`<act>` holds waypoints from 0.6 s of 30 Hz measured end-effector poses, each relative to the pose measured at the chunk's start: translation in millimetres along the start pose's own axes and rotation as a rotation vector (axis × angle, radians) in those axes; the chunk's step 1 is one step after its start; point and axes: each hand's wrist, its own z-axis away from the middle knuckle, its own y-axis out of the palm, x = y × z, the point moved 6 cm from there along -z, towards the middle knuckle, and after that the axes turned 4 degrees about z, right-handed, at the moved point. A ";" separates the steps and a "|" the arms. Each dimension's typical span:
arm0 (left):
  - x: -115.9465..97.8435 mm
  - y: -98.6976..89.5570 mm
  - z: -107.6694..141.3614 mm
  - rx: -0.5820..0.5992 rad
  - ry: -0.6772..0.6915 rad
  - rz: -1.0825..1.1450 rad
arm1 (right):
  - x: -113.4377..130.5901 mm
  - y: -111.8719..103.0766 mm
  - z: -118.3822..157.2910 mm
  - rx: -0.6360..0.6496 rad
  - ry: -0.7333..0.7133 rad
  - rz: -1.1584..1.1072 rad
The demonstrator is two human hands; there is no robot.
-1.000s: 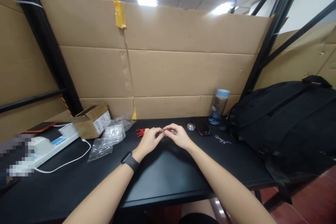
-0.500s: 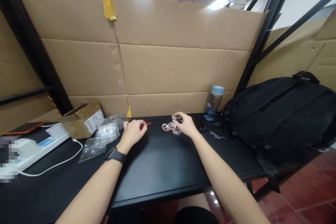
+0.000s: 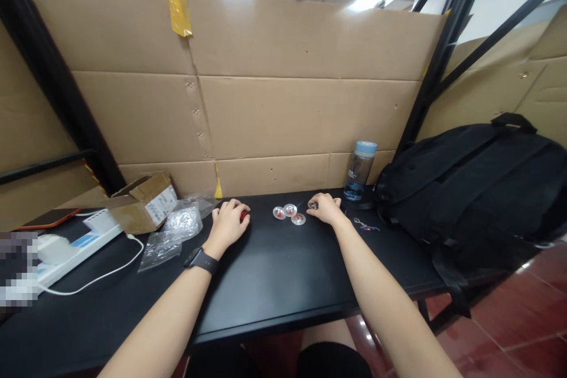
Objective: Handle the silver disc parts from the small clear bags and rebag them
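My left hand [image 3: 228,221], with a dark watch at its wrist, rests on the table left of the middle. Its fingers curl over a small red thing [image 3: 244,216], mostly hidden under them. My right hand [image 3: 326,210] is closed, thumb and fingertips pinching a small round clear disc [image 3: 312,205] at the tabletop. Left of it lie three similar discs with red centres: a left disc [image 3: 279,213], a middle disc [image 3: 290,210] and a right disc [image 3: 298,220]. The left and middle discs touch or overlap. A small charm with a metal clasp [image 3: 367,225] lies to the right.
On the black table [image 3: 274,283] stand a blue-lidded bottle [image 3: 359,171] and a black backpack [image 3: 478,189] at right. At left are an opened carton [image 3: 142,204], clear plastic bags [image 3: 179,224] and a white power strip [image 3: 80,254] with a cable. Cardboard [image 3: 305,118] walls the back.
My right hand has moved right with a disc, away from the three discs, which now lie flat. The red loop that stuck out by my left hand no longer shows.
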 end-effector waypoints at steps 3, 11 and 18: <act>-6.8 0.2 1.3 -0.004 0.041 0.032 | 23.8 -5.5 8.4 -0.005 -0.140 -0.071; -15.2 4.0 1.0 0.056 0.134 0.166 | 83.4 3.9 30.6 0.141 -0.384 -0.265; -49.1 7.2 7.9 0.097 0.315 0.439 | 126.7 4.0 42.1 0.131 -0.363 -1.094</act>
